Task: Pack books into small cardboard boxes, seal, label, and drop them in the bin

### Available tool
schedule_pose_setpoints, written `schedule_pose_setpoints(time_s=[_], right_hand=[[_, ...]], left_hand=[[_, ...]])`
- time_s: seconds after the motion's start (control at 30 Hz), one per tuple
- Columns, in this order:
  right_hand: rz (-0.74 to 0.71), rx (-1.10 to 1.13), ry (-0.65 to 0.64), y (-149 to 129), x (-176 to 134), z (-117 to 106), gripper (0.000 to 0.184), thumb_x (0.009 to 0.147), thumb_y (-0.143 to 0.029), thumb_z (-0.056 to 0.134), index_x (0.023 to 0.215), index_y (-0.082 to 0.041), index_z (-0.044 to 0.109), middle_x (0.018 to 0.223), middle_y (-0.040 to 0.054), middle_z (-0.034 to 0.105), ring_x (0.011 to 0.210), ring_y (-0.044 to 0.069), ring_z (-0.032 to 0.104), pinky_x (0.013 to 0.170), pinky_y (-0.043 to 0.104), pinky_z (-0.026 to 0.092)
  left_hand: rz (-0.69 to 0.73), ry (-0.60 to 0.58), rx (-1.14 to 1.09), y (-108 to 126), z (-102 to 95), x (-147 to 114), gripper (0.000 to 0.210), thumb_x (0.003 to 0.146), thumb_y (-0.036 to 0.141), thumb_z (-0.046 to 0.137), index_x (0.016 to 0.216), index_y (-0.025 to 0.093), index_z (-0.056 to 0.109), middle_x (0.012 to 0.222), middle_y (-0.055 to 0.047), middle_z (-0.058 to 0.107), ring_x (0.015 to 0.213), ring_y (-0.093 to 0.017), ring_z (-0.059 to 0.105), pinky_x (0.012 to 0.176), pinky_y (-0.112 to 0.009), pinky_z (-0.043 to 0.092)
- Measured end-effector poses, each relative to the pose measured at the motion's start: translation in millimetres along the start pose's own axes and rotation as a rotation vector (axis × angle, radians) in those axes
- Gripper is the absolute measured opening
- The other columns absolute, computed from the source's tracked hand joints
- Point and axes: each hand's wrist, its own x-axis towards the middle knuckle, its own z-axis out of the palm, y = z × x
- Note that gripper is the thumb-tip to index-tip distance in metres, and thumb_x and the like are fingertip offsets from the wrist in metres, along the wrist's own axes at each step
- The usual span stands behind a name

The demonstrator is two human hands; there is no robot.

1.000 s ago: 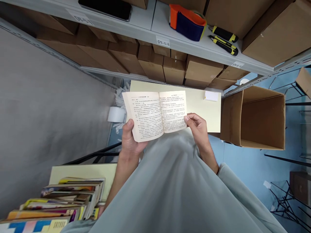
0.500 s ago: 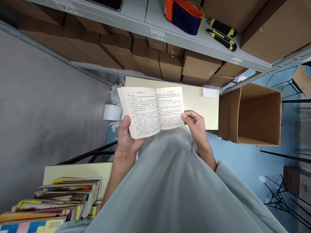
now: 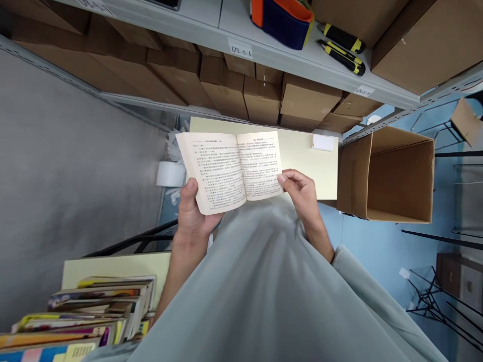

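Note:
An open book (image 3: 222,173) with printed pages is held up in front of my body. My left hand (image 3: 194,213) grips its left lower edge, the thumb along the margin and the other fingers hidden behind the cover. At the lower right corner, my right hand (image 3: 302,193) pinches the page edge between thumb and fingers. Behind the book lies a pale yellow tabletop (image 3: 302,166), with a small white box (image 3: 322,143) near its far right corner.
An open cardboard box (image 3: 352,183) stands right of the table. Piled books (image 3: 101,306) lie at lower left. The shelf (image 3: 211,37) ahead carries cartons (image 3: 309,98), utility knives (image 3: 343,58) and a navy-orange item (image 3: 283,22). A white roll (image 3: 170,174) sits by the wall.
The whole view has shifted slightly, so everything appears a little further left and up. Both hands keep the same hold on the book, which stays open at the same pages.

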Motion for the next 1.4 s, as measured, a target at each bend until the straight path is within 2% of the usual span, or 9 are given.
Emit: schedule_pose_setpoints(time_s=[0.2, 0.43, 0.57, 0.73, 0.93, 1.2, 1.4], right_hand=[[0.015, -0.010, -0.001, -0.3, 0.4, -0.5, 0.042, 0.088, -0.065, 0.080, 0.088, -0.024, 0.077, 0.090, 0.0016, 0.074, 0.086, 0.017, 0.067, 0.079, 0.032, 0.058], [0.002, 0.007, -0.043, -4.6, -2.3, 0.7, 0.048, 0.094, -0.072, 0.070, 0.089, -0.026, 0.081, 0.101, 0.0036, 0.079, 0.095, 0.020, 0.071, 0.078, 0.033, 0.062], [-0.006, -0.010, -0.030, -4.3, -4.0, 1.2, 0.045, 0.096, -0.069, 0.070, 0.094, -0.026, 0.083, 0.105, 0.0041, 0.079, 0.096, 0.020, 0.071, 0.080, 0.032, 0.062], [-0.017, 0.021, -0.038, -0.3, -5.1, 0.2, 0.041, 0.096, -0.066, 0.072, 0.092, -0.026, 0.083, 0.102, 0.0041, 0.078, 0.093, 0.020, 0.071, 0.077, 0.033, 0.062], [-0.055, 0.018, -0.037, -5.8, -11.7, 0.5, 0.033, 0.098, -0.058, 0.074, 0.093, -0.028, 0.086, 0.102, 0.0041, 0.079, 0.096, 0.021, 0.070, 0.077, 0.033, 0.060], [-0.066, 0.030, -0.061, -8.2, -13.4, 4.1, 0.030, 0.095, -0.057, 0.079, 0.094, -0.027, 0.086, 0.100, 0.0041, 0.079, 0.089, 0.019, 0.069, 0.075, 0.033, 0.060], [-0.106, 0.050, -0.054, -2.3, -13.1, 7.3, 0.023, 0.093, -0.050, 0.083, 0.095, -0.027, 0.086, 0.101, 0.0040, 0.078, 0.091, 0.018, 0.071, 0.077, 0.032, 0.062]], left_hand=[[-0.004, 0.017, 0.017, 0.5, 3.5, 0.4, 0.063, 0.080, 0.059, 0.086, 0.134, 0.030, 0.073, 0.144, -0.002, 0.075, 0.160, -0.037, 0.042, 0.129, -0.050, 0.046], [0.007, -0.010, 0.005, 1.1, 6.9, 0.1, 0.072, 0.077, 0.062, 0.091, 0.139, 0.028, 0.072, 0.142, -0.003, 0.076, 0.160, -0.036, 0.042, 0.131, -0.049, 0.044], [0.013, -0.013, 0.009, 2.9, 7.3, -1.9, 0.075, 0.077, 0.060, 0.092, 0.143, 0.030, 0.070, 0.141, -0.001, 0.077, 0.159, -0.035, 0.045, 0.129, -0.047, 0.047], [-0.019, -0.018, 0.026, 5.5, 2.6, -4.6, 0.068, 0.079, 0.064, 0.088, 0.138, 0.033, 0.073, 0.149, -0.003, 0.072, 0.157, -0.036, 0.048, 0.124, -0.051, 0.051], [-0.060, -0.004, 0.055, 4.9, -3.7, -5.8, 0.068, 0.079, 0.066, 0.085, 0.137, 0.032, 0.073, 0.145, -0.005, 0.074, 0.153, -0.036, 0.052, 0.119, -0.049, 0.055], [-0.139, -0.022, 0.019, 2.0, -23.8, -5.2, 0.061, 0.082, 0.071, 0.080, 0.132, 0.036, 0.075, 0.143, -0.004, 0.075, 0.148, -0.037, 0.059, 0.114, -0.053, 0.058], [-0.062, 0.017, 0.060, 0.7, -15.4, -9.2, 0.068, 0.079, 0.070, 0.084, 0.135, 0.032, 0.074, 0.140, -0.004, 0.076, 0.150, -0.035, 0.056, 0.118, -0.051, 0.057]])
